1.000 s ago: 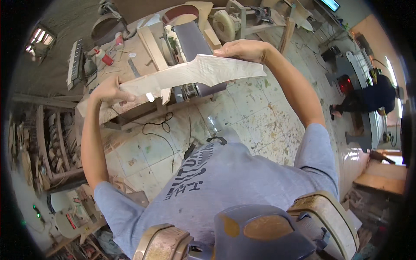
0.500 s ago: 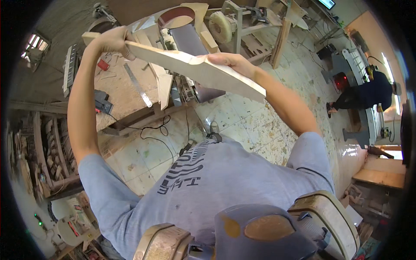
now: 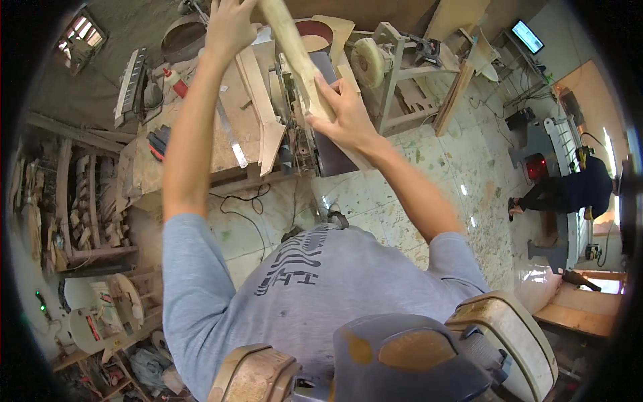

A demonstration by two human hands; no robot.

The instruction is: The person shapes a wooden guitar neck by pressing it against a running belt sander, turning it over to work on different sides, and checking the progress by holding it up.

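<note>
Pinching wood (image 3: 295, 50) — leftward-slanted right grip (image 3: 345, 119)

- Pale tiled floor (image 3: 439, 157), blotched and scuffed, shining at the right
- Dull brownish wall (image 3: 137, 27) at upper left, with a small barred window (image 3: 82, 32) letting in daylight
- Wooden surface (image 3: 222, 158) along the wall
- Left, wooden shelves (image 3: 94, 254) crammed with offcuts
- Upper right, a lit screen (image 3: 528, 37)
- Far right, an orange-tan panel (image 3: 584, 90) beside a bright white strip of light (image 3: 611, 151)
</note>
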